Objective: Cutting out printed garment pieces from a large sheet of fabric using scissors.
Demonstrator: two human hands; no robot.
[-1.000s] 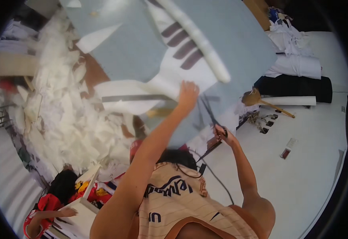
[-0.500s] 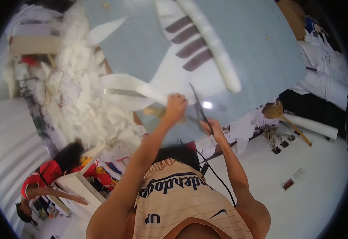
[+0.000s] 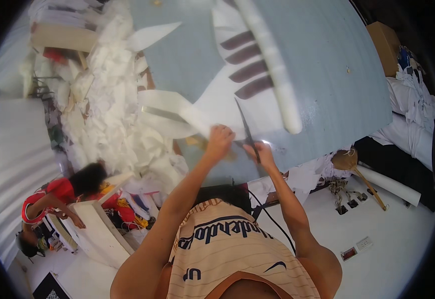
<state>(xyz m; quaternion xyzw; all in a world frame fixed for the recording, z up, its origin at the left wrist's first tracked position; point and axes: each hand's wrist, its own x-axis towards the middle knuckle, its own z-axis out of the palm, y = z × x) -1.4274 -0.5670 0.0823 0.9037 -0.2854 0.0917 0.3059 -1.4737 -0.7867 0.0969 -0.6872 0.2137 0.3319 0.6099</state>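
White scraps [image 3: 113, 114] heaped along the left of the table [image 3: 322, 99], spilling off its near edge. Lower left, a person in a red top [image 3: 53, 192] bent beside a white box [image 3: 100, 229] (contents hard to make out, only bright bits of cloth just beside it). On the blue-grey table, a large white sheet [image 3: 217, 94] with dark brown bars printed on it, and a long white roll [image 3: 272, 65] lying across it. Near the table's front edge, left hand [image 3: 219, 142] closed on a white strip [image 3: 177, 112] cut from the sheet, fingers clamped on its near end, the strip trailing off to the left. Just right of that, right hand [image 3: 263, 152] wrapped shut around the handles of scissors [image 3: 246, 130], blades pointing away into the sheet, tip resting on the white; cannot tell how far the blades stand apart. Both hands close together, nearly touching. Farther right, past the table's edge, a brown broom [image 3: 359, 174] lying on the white floor [image 3: 327, 234], a second white roll [image 3: 389, 184] beside it, and a cardboard box [image 3: 384, 45] at upper right (inside not visible), with piled white cloth [image 3: 417, 104] just below it.
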